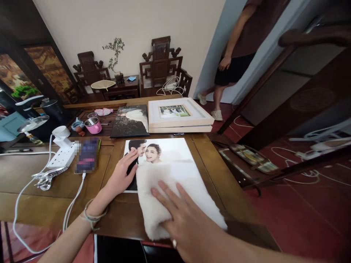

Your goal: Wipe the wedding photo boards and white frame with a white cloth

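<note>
A photo panel (167,147) showing two people lies flat on the wooden table (117,213). Over its lower part rests a folded white fluffy cloth (148,215). My left hand (123,173) lies with its fingers stretched out on the panel's left side, against the cloth's edge. Spread over the cloth, the fingers of my right hand (175,204) press on its top, while the thumb is partly hidden at the fold. Behind the panel are a dark photo panel (130,122) and stacked white frames (179,123).
Left of the hands are a phone (87,155) on a white cable, a power strip (61,155) and a pink cup (93,126). A person (236,54) stands beyond the table at the back right. A wooden chair (257,160) stands right.
</note>
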Demonstrator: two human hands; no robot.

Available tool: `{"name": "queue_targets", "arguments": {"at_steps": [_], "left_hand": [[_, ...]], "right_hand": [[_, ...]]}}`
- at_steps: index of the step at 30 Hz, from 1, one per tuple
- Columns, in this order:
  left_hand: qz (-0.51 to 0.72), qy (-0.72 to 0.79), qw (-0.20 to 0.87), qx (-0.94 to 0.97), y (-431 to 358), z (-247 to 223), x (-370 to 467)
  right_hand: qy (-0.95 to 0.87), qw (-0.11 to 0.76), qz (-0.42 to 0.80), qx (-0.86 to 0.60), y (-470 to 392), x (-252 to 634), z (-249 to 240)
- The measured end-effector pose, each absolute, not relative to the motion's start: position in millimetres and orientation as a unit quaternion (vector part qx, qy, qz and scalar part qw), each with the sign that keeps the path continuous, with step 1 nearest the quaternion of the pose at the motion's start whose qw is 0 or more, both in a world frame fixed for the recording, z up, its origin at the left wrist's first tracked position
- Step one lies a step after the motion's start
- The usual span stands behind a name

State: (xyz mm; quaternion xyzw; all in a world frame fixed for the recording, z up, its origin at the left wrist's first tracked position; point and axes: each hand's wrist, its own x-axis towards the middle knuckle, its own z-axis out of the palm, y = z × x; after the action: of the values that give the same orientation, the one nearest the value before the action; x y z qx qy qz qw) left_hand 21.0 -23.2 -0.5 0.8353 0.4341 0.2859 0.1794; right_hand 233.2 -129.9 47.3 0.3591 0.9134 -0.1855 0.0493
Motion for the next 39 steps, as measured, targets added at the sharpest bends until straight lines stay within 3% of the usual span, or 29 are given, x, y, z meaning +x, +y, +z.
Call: {"name": "queue_targets", "arguments": {"at_steps": [4, 10, 15, 24, 30, 39], "left_hand": [[0.289, 0.433, 0.182, 0.835, -23, 0, 21], [0.282, 0.437, 0.182, 0.834, -23, -3, 20], [0.349, 0.452, 0.198, 0.797, -29, 1, 20], [0.422, 0.415, 0.212, 0.777, -30, 1, 17], [0.315, 0.434, 0.207, 0.818, -26, -4, 20], [0.282, 0.440, 0.189, 0.831, -23, -3, 21]], "right_hand": [[0.909, 0.025, -0.191, 0.369, -122, 238, 47], [0.880, -0.017, -0.081, 0.468, -54, 250, 39], [0.877, -0.034, -0.038, 0.478, -30, 230, 33], [0.962, -0.045, -0.135, 0.234, -106, 230, 37], [0.920, -0.060, -0.182, 0.343, -114, 269, 36], [0.866, -0.169, -0.199, 0.427, -15, 242, 37]]}}
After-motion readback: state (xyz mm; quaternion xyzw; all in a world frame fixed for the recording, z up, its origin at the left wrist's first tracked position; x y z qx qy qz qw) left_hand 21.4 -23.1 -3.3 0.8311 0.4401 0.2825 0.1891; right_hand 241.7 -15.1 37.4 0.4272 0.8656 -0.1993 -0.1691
